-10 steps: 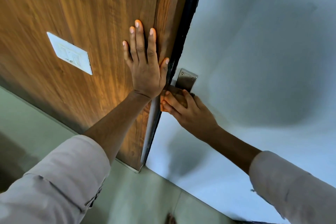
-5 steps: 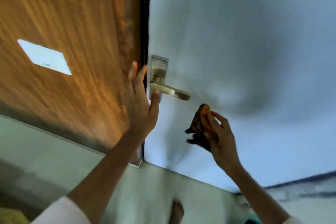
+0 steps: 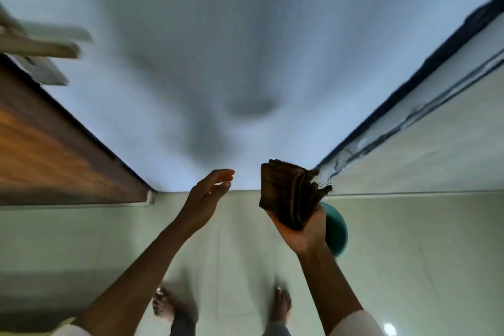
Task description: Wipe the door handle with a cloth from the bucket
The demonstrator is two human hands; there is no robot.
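Observation:
My right hand [image 3: 302,229] holds a folded brown cloth [image 3: 289,194] palm up, low in front of the white door [image 3: 218,63]. My left hand [image 3: 207,196] hangs open beside it, fingers apart, touching nothing. The metal door handle [image 3: 38,46] is blurred at the far left edge, well away from both hands. A teal bucket [image 3: 336,229] stands on the floor, mostly hidden behind my right hand.
The wooden door edge [image 3: 54,150] runs along the left. A dark door frame [image 3: 409,84] and a pale wall stand on the right. My two bare feet [image 3: 163,305] are on the pale tiled floor [image 3: 245,254] below.
My view has swung down and to the right. Both hands left the door and dropped low. The cloth came off the handle, still in my right hand; the bucket came into view.

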